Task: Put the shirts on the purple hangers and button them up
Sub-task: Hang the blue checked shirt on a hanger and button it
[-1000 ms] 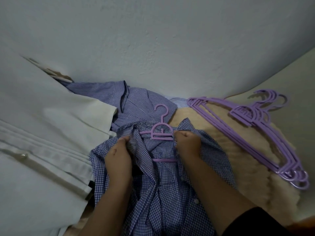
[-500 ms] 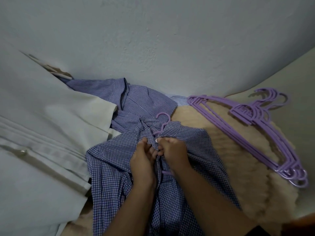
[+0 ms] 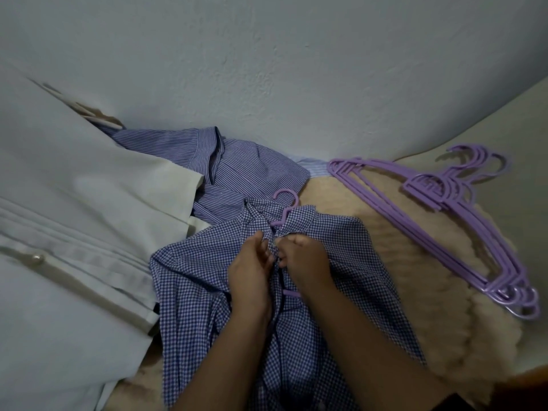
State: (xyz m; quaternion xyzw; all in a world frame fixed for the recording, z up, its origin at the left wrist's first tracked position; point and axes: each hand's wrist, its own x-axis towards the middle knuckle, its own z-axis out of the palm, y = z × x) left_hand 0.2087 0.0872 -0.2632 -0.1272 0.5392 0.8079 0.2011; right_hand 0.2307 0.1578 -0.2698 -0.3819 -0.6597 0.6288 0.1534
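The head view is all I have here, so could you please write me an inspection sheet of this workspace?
Surface: cream fleecy blanket, partly covered by clothes.
Job's things: checked shirt lies on a purple hanger whose hook sticks out at the collar; its front is open below the hands. Stack of spare purple hangers lies to the right.
Clutter: striped shirt behind the checked one; white garment on the left.
Grippers: left hand and right hand both pinch the placket just below the collar.
Cables: nothing seen.
Surroundings: plain pale wall behind.
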